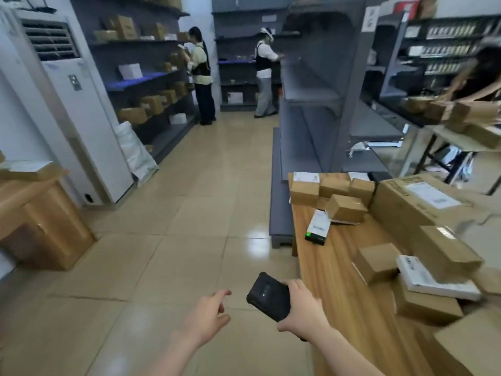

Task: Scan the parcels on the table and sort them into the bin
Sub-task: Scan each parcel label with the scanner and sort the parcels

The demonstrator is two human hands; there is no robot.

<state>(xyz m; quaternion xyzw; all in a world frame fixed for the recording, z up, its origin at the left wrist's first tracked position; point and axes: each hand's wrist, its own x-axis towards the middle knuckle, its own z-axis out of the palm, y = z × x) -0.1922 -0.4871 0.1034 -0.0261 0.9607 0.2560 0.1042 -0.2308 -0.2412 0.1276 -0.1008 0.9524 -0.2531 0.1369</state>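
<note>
My right hand (303,308) grips a black handheld scanner (268,295) over the floor, just left of the wooden table (333,270). My left hand (208,313) hovers beside it with fingers apart and nothing in it. Several brown cardboard parcels lie on the table: a cluster at the far end (333,189), a large box (417,202) and a pile at the right with a small box (375,263) and a white parcel (433,279). A white and black box (317,227) lies near the table's left edge. No bin is in view.
Grey shelving (309,104) stands behind the table, and shelves with boxes (146,77) line the left wall. A white floor air conditioner (78,109) and a wooden cabinet (40,213) stand at the left. Two people work at the far shelves; tiled floor lies between.
</note>
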